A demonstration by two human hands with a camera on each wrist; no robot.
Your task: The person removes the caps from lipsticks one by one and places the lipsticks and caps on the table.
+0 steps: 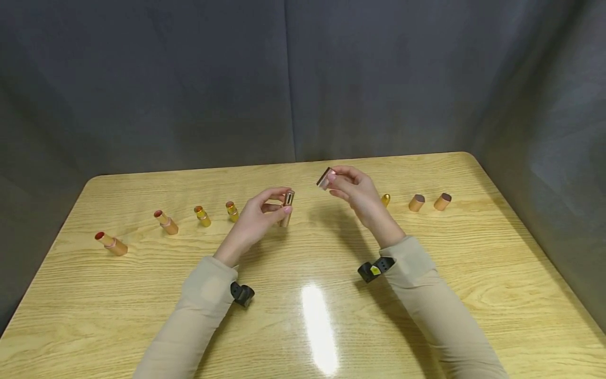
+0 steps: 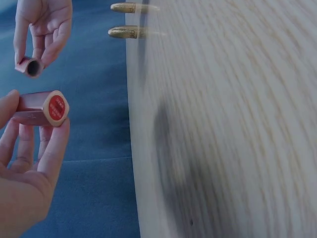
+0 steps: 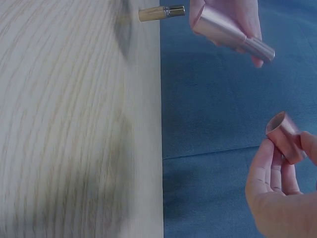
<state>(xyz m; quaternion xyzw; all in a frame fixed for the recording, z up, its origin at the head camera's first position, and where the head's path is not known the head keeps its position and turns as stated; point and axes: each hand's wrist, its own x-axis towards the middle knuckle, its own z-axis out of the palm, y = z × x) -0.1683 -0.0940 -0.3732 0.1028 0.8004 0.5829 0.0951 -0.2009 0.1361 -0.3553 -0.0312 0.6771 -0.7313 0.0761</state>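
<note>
My left hand [image 1: 253, 220] holds a rose-gold lipstick tube [image 1: 289, 199] upright above the table, gripped between thumb and fingers. Its narrower shiny inner barrel [image 3: 260, 48] is uncovered in the right wrist view, and a red round label [image 2: 57, 107] marks its base in the left wrist view. To the right and slightly higher, my right hand [image 1: 355, 192] pinches a matching rose-gold lipstick cap [image 1: 324, 179], tilted. The cap's hollow mouth [image 3: 275, 122] shows in the right wrist view. Tube and cap are apart.
On the wooden table [image 1: 265, 326], several uncapped lipsticks stand in a row at left, pink-gold ones [image 1: 165, 222] and gold ones [image 1: 202, 216]. At right stand two pinkish caps [image 1: 416, 202] and gold bullet-shaped caps [image 2: 124, 32], partly behind my right wrist. A dark grey curtain [image 1: 213, 89] hangs behind.
</note>
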